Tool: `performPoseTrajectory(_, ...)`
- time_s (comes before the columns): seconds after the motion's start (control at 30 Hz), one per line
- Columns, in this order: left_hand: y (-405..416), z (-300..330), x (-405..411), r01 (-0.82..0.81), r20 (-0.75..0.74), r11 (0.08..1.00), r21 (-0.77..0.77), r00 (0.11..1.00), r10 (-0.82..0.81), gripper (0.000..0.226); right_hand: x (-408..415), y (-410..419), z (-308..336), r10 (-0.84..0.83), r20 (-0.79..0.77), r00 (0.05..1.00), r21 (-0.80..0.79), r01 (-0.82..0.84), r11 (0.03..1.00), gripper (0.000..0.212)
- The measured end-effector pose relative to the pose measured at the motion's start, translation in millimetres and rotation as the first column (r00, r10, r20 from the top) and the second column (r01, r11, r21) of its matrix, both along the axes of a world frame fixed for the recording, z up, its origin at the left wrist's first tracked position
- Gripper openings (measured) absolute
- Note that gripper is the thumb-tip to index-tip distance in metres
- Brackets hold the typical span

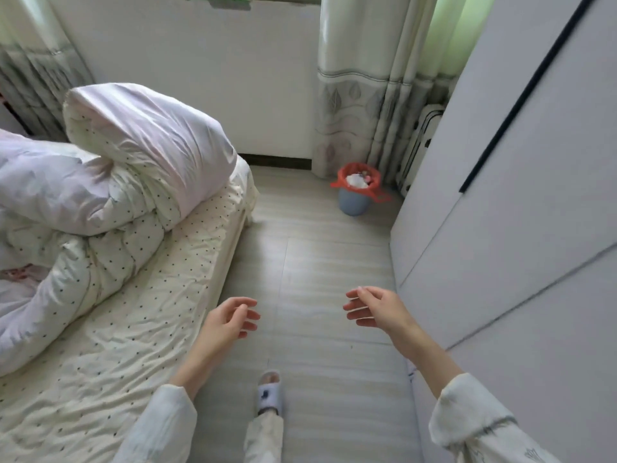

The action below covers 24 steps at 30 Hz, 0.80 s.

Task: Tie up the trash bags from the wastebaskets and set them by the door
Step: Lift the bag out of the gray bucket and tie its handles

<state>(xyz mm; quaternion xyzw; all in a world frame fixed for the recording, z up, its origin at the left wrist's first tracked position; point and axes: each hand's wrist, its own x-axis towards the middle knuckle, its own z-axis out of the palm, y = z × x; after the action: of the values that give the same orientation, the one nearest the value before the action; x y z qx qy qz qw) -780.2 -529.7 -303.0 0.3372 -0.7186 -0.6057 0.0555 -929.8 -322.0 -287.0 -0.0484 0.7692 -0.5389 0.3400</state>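
bedroom aisle, both hands free, bin at the far end

i'm looking down a narrow strip of pale floor [320,262] with the bed on one side and a wardrobe on the other. my left hand [230,317] hangs at about 7 o'clock from the middle of the view, fingers loosely curled and relaxed, nothing in it. my right hand [374,309] sits at about 5 o'clock, fingers loosely bent toward the left, also grasping nothing. the two hands are apart, with bare floor between them. both wrists come out of light patterned sleeves.

the wastebasket [353,203] is up at about 1 o'clock, well apart from both hands, standing upright on the floor just beside the foot of the curtain [354,105] and near the corner of the wardrobe [521,195]. it is a blue-grey tub lined with an orange-red trash bag [344,177] whose rim is folded over the edge; one handle of the bag trails out to the right. the bag is untied, and pale crumpled rubbish shows inside.

at 9 to 10 o'clock the bed [140,312] carries a dotted sheet and a rolled-up quilt [133,148]. at 6 o'clock one foot in a pale slipper [269,392] stands on the floor.
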Motion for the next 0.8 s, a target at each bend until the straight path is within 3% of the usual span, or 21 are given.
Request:
performPoseTrajectory(0.33, -173.8, 14.6, -257.9, 0.135, 0.015, 0.991, -0.007, 0.991, -0.135, 0.022, -221.4, -156.8, 10.6, -0.139, 0.011, 0.990, -0.011, 0.139, 0.990, 0.026)
performPoseTrajectory(0.6, -225.2, -13.8, -451.9, 0.292, 0.112, 0.956, 0.041, 0.949, -0.295, 0.022, -394.2, -198.6, -22.7, -0.295, 0.074, 0.953, 0.024, 0.294, 0.956, 0.024)
performPoseTrajectory(0.8, -254.2, -38.3, -622.0, 0.293, 0.158, 0.955, 0.042, 0.942, -0.296, 0.024, -563.6, -225.0, -54.5, -0.346, 0.086, 0.934, 0.038, 0.344, 0.938, 0.026)
